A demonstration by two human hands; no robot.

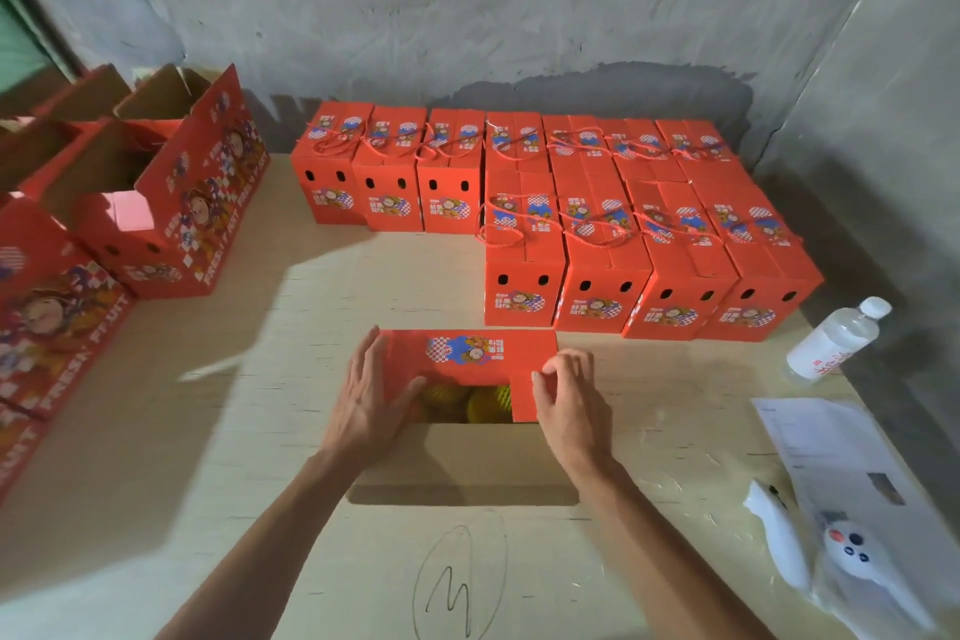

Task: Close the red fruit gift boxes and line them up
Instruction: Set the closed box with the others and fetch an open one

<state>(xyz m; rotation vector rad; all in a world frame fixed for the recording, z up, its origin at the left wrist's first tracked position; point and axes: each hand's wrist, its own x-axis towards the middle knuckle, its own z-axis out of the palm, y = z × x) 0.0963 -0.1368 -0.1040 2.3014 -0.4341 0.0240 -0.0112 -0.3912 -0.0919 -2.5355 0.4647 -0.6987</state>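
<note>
Your red cardboard gift box with the half-folded lid shows a blue-and-white checkered cartoon print on the flap, plain brown cardboard on the near inner wall, yellow-green fruit inside. Closed red gift boxes in rows: same blue, white and orange print, black oval holes, red twisted cord handles. Open red boxes at your left carry white lettering, brown insides. Pale beige wooden table, black scribble. Clear plastic bottle, white cap, red print. Mottled grey concrete wall.
</note>
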